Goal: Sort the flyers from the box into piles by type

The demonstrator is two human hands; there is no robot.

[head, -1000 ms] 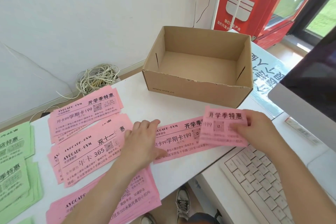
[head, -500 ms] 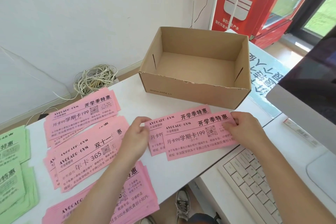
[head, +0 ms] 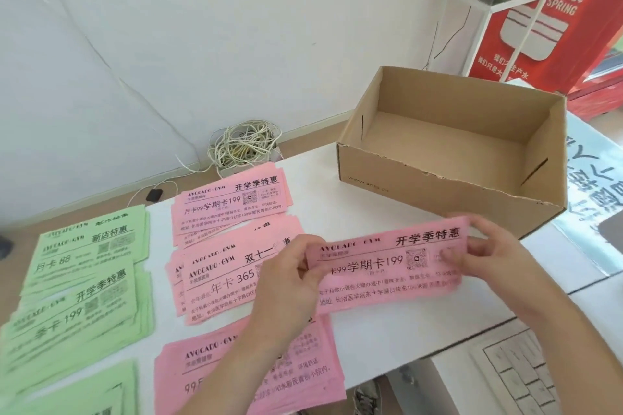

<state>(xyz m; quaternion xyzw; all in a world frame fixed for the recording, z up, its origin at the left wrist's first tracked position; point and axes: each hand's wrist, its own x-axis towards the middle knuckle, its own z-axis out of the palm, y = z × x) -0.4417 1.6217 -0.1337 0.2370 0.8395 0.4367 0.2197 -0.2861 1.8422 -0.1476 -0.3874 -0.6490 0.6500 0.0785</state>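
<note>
While our left hand (head: 290, 276) and right hand (head: 488, 256) pinch the ends of the pink flyers (head: 387, 276) just above the tabletop (head: 387, 347) near the empty box (head: 438, 185), we figure they could easily land on the lookalike 365 pile (head: 219, 280) instead of the matching far pile (head: 232, 209).

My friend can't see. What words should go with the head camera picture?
The left hand and right hand hold pink flyers by the ends, in front of an empty cardboard box. On the white table to their left lie pink piles and green piles.
</note>
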